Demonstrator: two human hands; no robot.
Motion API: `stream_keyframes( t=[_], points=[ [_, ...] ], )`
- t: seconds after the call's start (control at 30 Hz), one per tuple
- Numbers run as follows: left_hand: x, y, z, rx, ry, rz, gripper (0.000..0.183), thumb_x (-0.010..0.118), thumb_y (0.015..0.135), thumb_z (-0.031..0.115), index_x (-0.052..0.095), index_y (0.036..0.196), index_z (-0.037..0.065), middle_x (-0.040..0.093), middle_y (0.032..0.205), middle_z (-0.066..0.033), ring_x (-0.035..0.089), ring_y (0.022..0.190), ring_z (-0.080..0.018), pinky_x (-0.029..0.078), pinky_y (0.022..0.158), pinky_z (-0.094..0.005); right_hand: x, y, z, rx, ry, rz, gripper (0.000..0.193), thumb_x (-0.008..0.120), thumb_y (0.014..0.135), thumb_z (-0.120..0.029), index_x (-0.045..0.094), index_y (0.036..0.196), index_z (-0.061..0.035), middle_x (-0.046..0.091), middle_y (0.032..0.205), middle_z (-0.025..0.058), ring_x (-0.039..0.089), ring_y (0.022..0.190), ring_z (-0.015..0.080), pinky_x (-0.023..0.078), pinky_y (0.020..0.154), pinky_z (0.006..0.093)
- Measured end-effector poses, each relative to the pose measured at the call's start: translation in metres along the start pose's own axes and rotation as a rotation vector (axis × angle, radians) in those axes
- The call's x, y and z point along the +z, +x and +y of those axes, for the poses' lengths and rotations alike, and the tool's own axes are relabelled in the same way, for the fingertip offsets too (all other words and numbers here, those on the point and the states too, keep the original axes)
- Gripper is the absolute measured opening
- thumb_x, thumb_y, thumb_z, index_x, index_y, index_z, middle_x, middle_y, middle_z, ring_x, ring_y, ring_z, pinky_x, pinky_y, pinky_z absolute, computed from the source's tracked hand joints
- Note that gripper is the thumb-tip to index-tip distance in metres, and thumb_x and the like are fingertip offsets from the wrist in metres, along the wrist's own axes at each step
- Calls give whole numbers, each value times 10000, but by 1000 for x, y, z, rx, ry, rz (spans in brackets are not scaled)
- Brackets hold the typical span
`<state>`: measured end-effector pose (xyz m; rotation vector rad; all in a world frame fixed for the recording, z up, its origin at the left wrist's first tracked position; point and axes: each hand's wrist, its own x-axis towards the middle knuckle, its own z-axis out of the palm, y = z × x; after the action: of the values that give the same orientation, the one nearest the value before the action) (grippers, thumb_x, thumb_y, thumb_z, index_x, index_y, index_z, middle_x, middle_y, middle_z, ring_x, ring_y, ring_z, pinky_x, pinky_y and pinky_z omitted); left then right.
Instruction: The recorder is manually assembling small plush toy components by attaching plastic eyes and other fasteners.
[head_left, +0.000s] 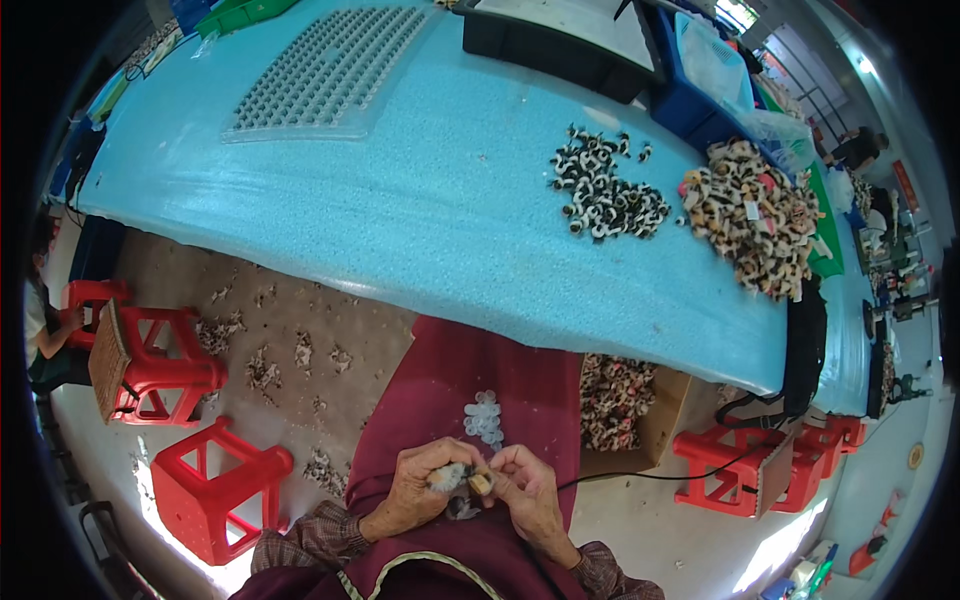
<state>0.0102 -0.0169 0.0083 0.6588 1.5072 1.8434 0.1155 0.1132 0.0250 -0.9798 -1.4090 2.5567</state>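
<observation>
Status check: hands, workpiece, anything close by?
Left hand holding fluffy piece. Right hand close beside it. Translucent plastic pieces just ahead on maroon apron.

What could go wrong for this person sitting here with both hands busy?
The small clear pieces lie loose on the maroon apron, so they might slide off if the person shifts.
The black cable runs close to the right hand and could snag a sleeve.
The small fluffy piece in the left hand is held over the lap, so a slip might drop it there.
</observation>
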Motion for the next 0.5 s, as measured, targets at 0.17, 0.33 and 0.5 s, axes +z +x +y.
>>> stream_keyframes(
  t=[0.17, 0.33, 0.5],
  points=[
    [-11, 9, 1, 101, 140, -44, 240, 596, 644, -143, 555, 841, -12, 639, 868, -101, 650, 765, -180, 535, 677, -291, -15, 15, -43, -84, -411, -58, 80, 598, 860, -8, 548, 921, -18, 561, 782, -10, 516, 680, 44, 432, 594, 192],
    [-19, 14, -6, 106, 128, 5, 253, 551, 619, -177, 510, 802, -8, 597, 826, -103, 652, 762, -194, 561, 667, -305, -40, 26, -103, -316, -456, 165, 68, 621, 842, -16, 565, 876, -35, 557, 761, -29, 511, 664, 37, 423, 589, 186],
    [-25, 17, -1, 22, 140, 76, 239, 494, 663, -181, 506, 822, -4, 608, 836, -99, 652, 779, -181, 551, 675, -295, -62, 26, -146, -508, -582, 377, 67, 607, 822, 14, 575, 871, -19, 571, 735, -20, 519, 635, 45, 422, 572, 183]
  ],
)
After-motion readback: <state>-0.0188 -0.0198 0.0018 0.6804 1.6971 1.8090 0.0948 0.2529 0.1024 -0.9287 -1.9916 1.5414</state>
